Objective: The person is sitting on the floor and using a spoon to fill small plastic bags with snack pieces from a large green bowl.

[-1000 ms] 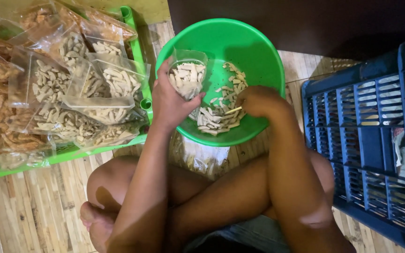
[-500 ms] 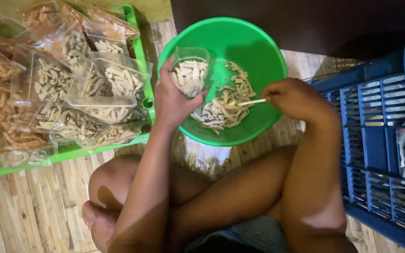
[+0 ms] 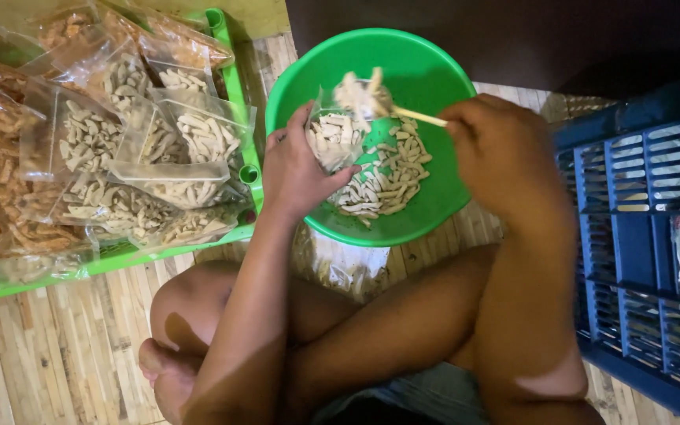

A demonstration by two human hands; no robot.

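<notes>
1. Gripping firmly, the left hand (image 3: 297, 169) was closed around a small clear plastic bag (image 3: 332, 138) and held its mouth open over the green bowl (image 3: 426, 71).
2. The right hand (image 3: 497, 149) was closed on the handle of a pale spoon (image 3: 415, 116), whose loaded end hung just above the mouth of the bag.
3. A heap of pale snack sticks (image 3: 360, 90) sat on the spoon, and the bag was already partly filled with the same sticks.
4. More loose sticks (image 3: 387, 177) lay at the bottom of the bowl, just below and to the right of the bag.
5. To the left, a green tray (image 3: 120, 260) carried many filled clear bags (image 3: 151, 157); some held pale sticks, others at the far left held orange-brown ones.
6. A blue plastic crate (image 3: 647, 236) stood at the right on the wooden floor (image 3: 57, 354).
</notes>
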